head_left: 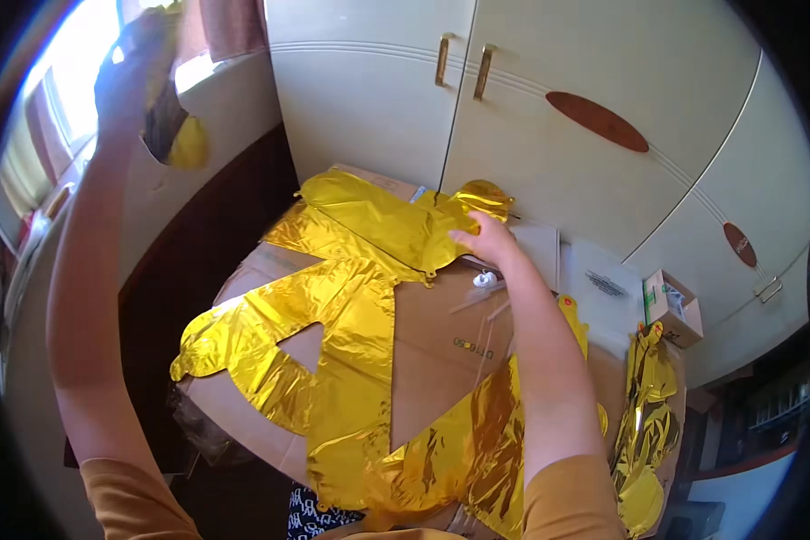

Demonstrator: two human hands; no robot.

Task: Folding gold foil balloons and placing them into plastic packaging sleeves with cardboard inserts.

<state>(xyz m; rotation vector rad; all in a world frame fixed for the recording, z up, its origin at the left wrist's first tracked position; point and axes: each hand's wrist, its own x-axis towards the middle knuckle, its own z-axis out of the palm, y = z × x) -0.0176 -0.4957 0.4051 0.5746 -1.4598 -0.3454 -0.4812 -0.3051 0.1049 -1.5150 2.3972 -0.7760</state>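
Fingers of the right hand [493, 241] are spread, thumb set apart from the rest, resting on the right end of a flat gold foil balloon [369, 216] at the far side of the table. Over to the far left, the left hand [128, 76] is raised high before the bright window [72, 81], dark and blurred; a gold foil piece [189, 144] hangs from its grip, though I can't make out how each finger sits.

Brown cardboard [441, 346] covers the tabletop. Left of its middle lies a crinkled foil shape [351, 315] with a triangular hole, its far end touching the flat balloon. Another stretch of gold foil [441, 459] runs along the near side, passing behind the right forearm. At the right edge, a long folded foil bundle [648, 432] reaches toward a small open-topped carton [673, 306].

Just nearer than the right hand sits a little white object [484, 280], too small for me to identify. Pale cabinets [369, 108] with brass-coloured handles stand behind the table.
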